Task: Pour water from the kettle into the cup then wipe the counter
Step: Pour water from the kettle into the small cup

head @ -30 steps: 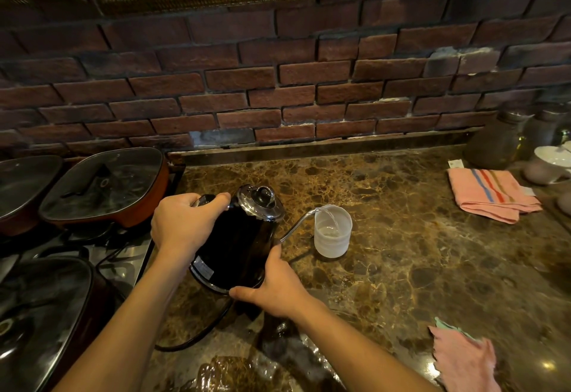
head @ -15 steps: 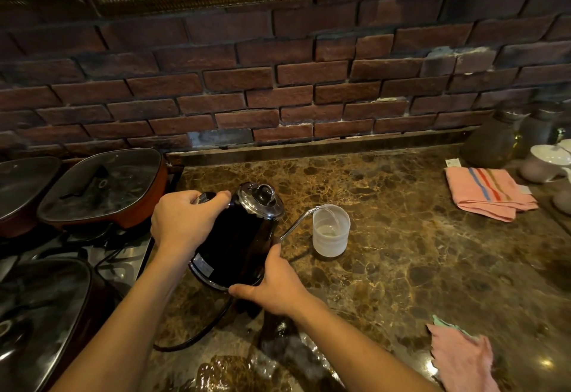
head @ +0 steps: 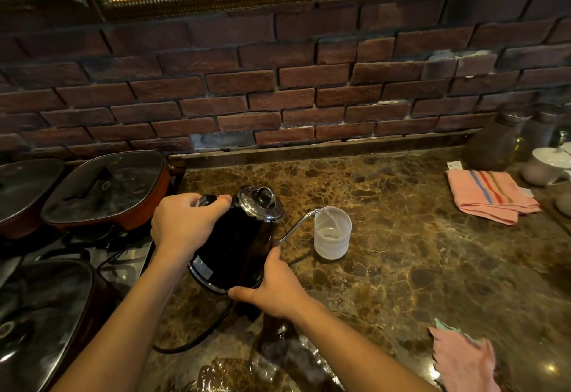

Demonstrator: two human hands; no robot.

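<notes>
While the one black electric kettle with a chrome lid and thin gooseneck spout [head: 238, 237] is tilted toward the one translucent white plastic cup [head: 332, 232], a thin stream of water runs from the spout tip into the cup. The cup stands upright on the brown marbled stone bench [head: 401, 268], just right of the kettle, with a little water at its bottom.

Hands: two. The left hand [head: 185, 224] has its grip clenched round the kettle's handle at the kettle's upper left. The right hand [head: 272, 289] grasps the kettle's lower body and base edge, thumb up along the side. One black cord trails from under the kettle toward the near bench edge.

Cloths: two. One folded pink cloth with coloured stripes [head: 491, 195] lies well right of the kettle, toward the brick wall; one crumpled pink cloth [head: 463, 360] lies near the front edge, right of the kettle.

Lidded pans left of the kettle: three, one orange-sided pan with a glass lid [head: 105, 190] nearest it.
</notes>
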